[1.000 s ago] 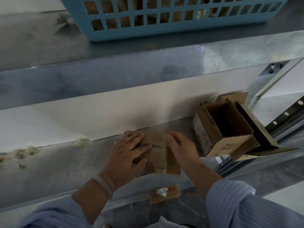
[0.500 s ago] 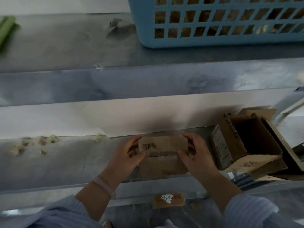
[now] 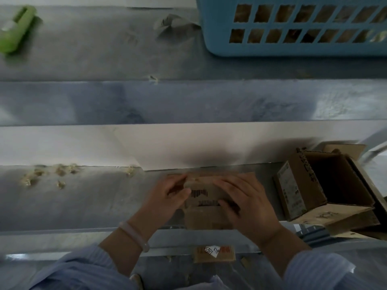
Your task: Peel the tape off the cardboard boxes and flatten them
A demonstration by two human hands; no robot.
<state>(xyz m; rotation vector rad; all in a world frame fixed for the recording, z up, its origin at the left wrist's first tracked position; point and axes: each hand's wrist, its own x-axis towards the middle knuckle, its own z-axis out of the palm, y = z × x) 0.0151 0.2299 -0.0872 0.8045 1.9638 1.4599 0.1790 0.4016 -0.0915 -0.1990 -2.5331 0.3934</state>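
A grey metal table [image 3: 83, 206] ran across the view, dull and scuffed, with pale scraps [image 3: 52, 174] strewn near its far edge on the left. Behind that edge stood a white panel [image 3: 188, 143]. Above the panel, a metal shelf [image 3: 104, 59] carried a blue slatted basket [image 3: 293, 28] at its right end, a green object [image 3: 14, 28] at its left end and a crumpled grey scrap [image 3: 176, 24] between them. The light was dim and the picture soft.

The small cardboard box [image 3: 207, 206] lay at the table's near edge, about midway along. Its long axis ran left to right, parallel with that edge, and its barcoded face was turned up towards the camera. The person's left grip [image 3: 167, 197] was curled round the box's left end with the thumb on the printed face. The right grip [image 3: 247, 201] clasped the right end, fingers over the top and thumb on the front. Whether the box rested on the metal or was lifted just off it could not be told.

Near the table's right end, apart from the held box, an open cardboard box [image 3: 326, 185] lay tipped, its mouth facing up and towards the camera and its flaps spread. Below the near edge lay a cardboard piece [image 3: 213, 254] bearing a white label.
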